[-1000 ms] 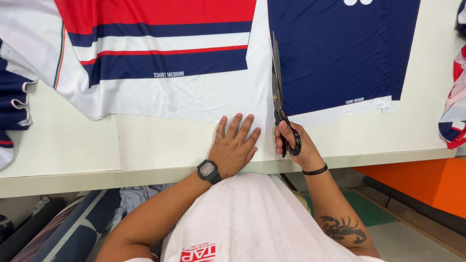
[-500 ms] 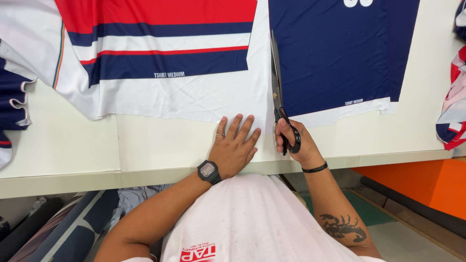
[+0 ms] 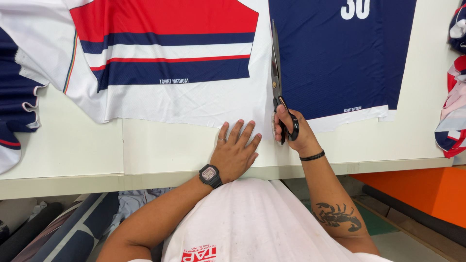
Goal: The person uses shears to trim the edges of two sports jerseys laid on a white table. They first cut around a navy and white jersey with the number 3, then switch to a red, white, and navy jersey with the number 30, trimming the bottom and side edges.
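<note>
Right hand (image 3: 292, 130) had its fingers clenched through the handles of the long black-handled steel scissors (image 3: 277, 82), blades pointing away along the white strip between the red-white-navy printed jersey fabric (image 3: 170, 58) and the navy printed fabric panel (image 3: 340, 58). Left hand (image 3: 236, 153) lay flat, fingers released and spread, on the white fabric edge on the white counter (image 3: 73, 150), just left of the scissors.

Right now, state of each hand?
Left hand: open, flat on the printed fabric.
Right hand: closed on the scissors.
</note>
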